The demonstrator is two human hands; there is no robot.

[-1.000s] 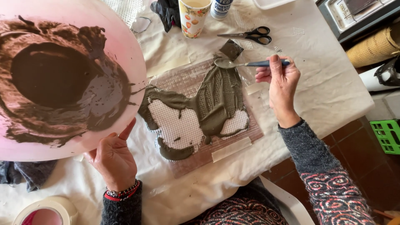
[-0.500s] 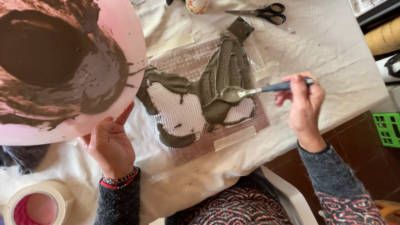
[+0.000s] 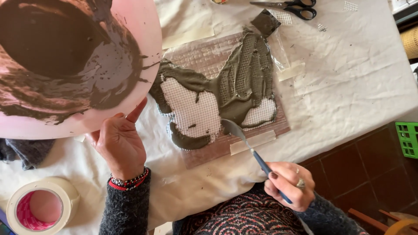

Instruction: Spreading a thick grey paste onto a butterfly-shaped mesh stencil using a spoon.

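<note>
The worktop (image 3: 348, 78), draped in white cloth, runs out at the lower right of the frame, where its edge drops to a dark tiled floor (image 3: 361, 165). Open cloth lies to the right of the mesh piece (image 3: 204, 113); the left is crowded by the pink bowl (image 3: 143, 65) at the upper left and a roll of masking tape (image 3: 41, 206) at the lower left. Scissors (image 3: 287, 6) lie at the top edge, well apart from both hands.

The right hand (image 3: 289, 185), at the lower middle, has its grip closed around the blue handle of a spoon (image 3: 248, 148), fingers curled tight. The left hand (image 3: 119, 141) holds the rim of the bowl from below, its fingers pressed up against the pink edge; the bowl is tilted, and grey paste coats its inside.

The spoon's long axis runs diagonally, handle toward the lower right, bowl end pointing to the upper left. Its tip rests at the lower edge of the mesh, just beside a band of grey paste (image 3: 244, 82) spread over the white grid.
</note>
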